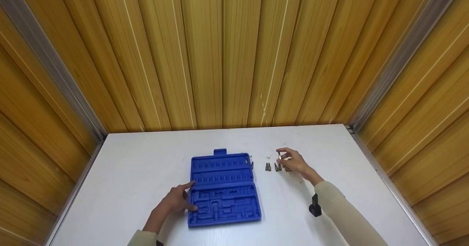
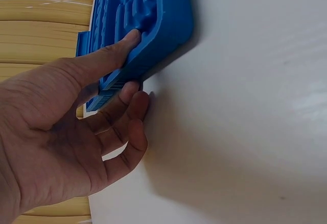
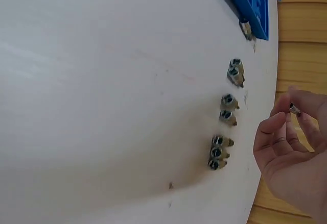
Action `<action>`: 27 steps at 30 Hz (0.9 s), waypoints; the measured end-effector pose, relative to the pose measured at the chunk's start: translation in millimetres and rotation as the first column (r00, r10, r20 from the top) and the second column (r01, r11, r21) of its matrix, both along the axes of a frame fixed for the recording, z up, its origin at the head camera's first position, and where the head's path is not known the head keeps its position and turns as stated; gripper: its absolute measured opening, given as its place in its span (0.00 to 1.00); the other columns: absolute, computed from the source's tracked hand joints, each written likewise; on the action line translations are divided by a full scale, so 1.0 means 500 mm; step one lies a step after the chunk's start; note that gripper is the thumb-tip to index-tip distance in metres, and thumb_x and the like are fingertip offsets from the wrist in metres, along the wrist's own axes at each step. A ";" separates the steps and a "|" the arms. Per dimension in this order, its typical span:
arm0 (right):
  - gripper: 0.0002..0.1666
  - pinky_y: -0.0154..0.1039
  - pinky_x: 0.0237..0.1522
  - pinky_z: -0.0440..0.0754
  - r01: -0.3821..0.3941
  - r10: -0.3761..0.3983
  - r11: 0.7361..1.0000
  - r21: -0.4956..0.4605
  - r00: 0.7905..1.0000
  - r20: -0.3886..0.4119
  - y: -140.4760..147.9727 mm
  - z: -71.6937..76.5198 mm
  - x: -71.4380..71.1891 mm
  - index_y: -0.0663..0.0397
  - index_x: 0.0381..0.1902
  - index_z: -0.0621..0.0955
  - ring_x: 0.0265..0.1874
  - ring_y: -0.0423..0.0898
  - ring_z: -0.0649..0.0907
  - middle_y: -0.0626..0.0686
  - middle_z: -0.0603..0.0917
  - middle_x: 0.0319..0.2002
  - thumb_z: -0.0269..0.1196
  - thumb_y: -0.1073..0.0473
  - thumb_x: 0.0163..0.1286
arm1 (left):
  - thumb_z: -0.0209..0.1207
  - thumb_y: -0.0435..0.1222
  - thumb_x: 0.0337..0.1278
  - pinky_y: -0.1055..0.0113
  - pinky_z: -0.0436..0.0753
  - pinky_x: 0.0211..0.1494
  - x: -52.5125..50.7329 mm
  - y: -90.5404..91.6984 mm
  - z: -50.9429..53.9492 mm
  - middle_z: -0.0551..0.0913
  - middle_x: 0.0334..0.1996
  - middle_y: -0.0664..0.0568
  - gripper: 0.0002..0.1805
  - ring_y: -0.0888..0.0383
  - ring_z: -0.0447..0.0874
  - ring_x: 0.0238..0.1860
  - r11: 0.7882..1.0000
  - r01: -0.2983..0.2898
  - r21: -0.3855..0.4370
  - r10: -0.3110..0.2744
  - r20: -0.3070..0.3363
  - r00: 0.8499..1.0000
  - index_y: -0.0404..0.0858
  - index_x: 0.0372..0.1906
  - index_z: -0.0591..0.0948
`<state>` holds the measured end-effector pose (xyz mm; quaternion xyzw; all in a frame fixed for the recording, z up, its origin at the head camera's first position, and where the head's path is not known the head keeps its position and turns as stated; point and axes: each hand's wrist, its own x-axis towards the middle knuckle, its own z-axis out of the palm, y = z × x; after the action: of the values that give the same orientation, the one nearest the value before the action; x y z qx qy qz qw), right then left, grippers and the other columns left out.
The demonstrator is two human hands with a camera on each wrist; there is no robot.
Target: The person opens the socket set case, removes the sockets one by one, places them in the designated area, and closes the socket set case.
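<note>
An opened blue plastic tool case (image 1: 225,180) with moulded slots lies on the white table. My left hand (image 1: 177,198) holds its left edge; in the left wrist view the thumb (image 2: 132,36) rests on the rim and the other fingers curl by the outer side. Above the table, right of the case, my right hand (image 1: 296,163) pinches a small metal bit socket (image 3: 295,109) between thumb and fingertips. Below that hand, several similar bit sockets (image 3: 216,152) stand in a row of small groups. One small piece (image 1: 246,161) sits in the case's upper right slot.
One more bit socket (image 3: 246,29) stands beside the case's right edge. The white table (image 1: 146,158) is bounded by wood-patterned panels (image 1: 234,55) at the back and sides. Tiny specks (image 3: 171,185) lie on the tabletop.
</note>
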<state>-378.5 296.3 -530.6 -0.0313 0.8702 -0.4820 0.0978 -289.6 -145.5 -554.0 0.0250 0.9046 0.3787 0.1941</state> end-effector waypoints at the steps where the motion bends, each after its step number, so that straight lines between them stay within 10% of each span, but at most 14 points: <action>1: 0.28 0.39 0.35 0.79 -0.005 0.005 1.000 0.019 1.000 -0.005 0.011 0.001 0.001 0.68 0.67 0.73 0.35 0.46 0.82 0.62 0.83 0.45 0.63 0.65 0.73 | 0.80 0.32 0.40 0.60 0.81 0.39 0.000 -0.001 0.000 0.82 0.37 0.46 0.52 0.55 0.79 0.32 1.000 0.001 0.000 -0.001 -0.002 1.000 0.38 0.75 0.69; 17: 0.20 0.35 0.35 0.82 -0.054 0.110 0.966 0.254 0.971 -0.211 0.144 -0.035 0.013 0.76 0.57 0.79 0.37 0.60 0.86 0.67 0.85 0.37 0.64 0.70 0.70 | 0.80 0.32 0.40 0.62 0.79 0.36 0.000 -0.002 -0.008 0.81 0.35 0.46 0.52 0.56 0.78 0.31 0.999 0.024 0.035 -0.024 -0.005 1.000 0.37 0.75 0.68; 27: 0.20 0.40 0.41 0.81 -0.055 0.117 0.952 0.301 0.974 -0.193 0.143 -0.048 0.018 0.75 0.58 0.79 0.37 0.54 0.82 0.66 0.82 0.39 0.63 0.74 0.68 | 0.80 0.33 0.40 0.62 0.79 0.37 -0.003 -0.007 -0.012 0.80 0.35 0.48 0.53 0.56 0.78 0.30 0.999 0.022 0.036 -0.022 0.011 1.000 0.37 0.76 0.68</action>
<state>-369.6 367.6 -554.6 -0.1048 0.9352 -0.3368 0.0306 -291.1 -149.2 -560.1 0.0363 0.8962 0.3928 0.2031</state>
